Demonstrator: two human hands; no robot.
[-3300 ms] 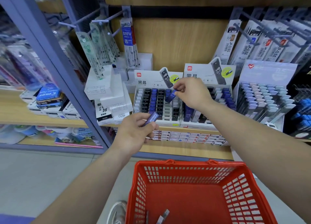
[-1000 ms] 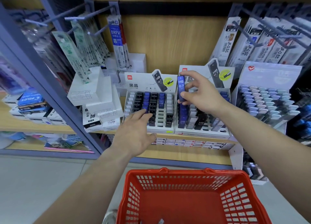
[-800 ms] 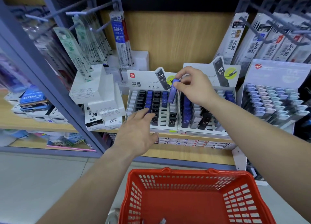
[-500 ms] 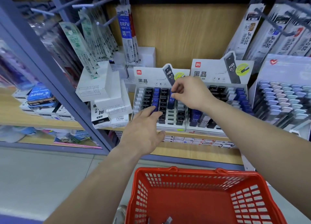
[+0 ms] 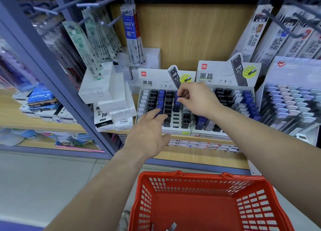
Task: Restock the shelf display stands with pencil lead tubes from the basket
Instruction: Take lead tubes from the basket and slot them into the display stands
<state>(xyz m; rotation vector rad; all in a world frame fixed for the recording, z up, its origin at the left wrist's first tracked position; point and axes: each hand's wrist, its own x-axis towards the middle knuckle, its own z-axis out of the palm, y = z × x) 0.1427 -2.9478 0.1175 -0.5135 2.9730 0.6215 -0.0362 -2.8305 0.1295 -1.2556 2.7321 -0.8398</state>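
Down from the air comes the blue pencil lead tube (image 5: 177, 104), now low in a slot of the white cardboard display stand (image 5: 156, 77). The right hand (image 5: 198, 98) pinches its top with curled fingers. Flat and open, the left hand (image 5: 147, 131) touches the front tubes (image 5: 167, 123). Below sits the red plastic basket (image 5: 199, 177).

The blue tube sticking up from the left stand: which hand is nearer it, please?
Right hand: its fingers pinch the blue tube; the left hand rests lower-left, apart.
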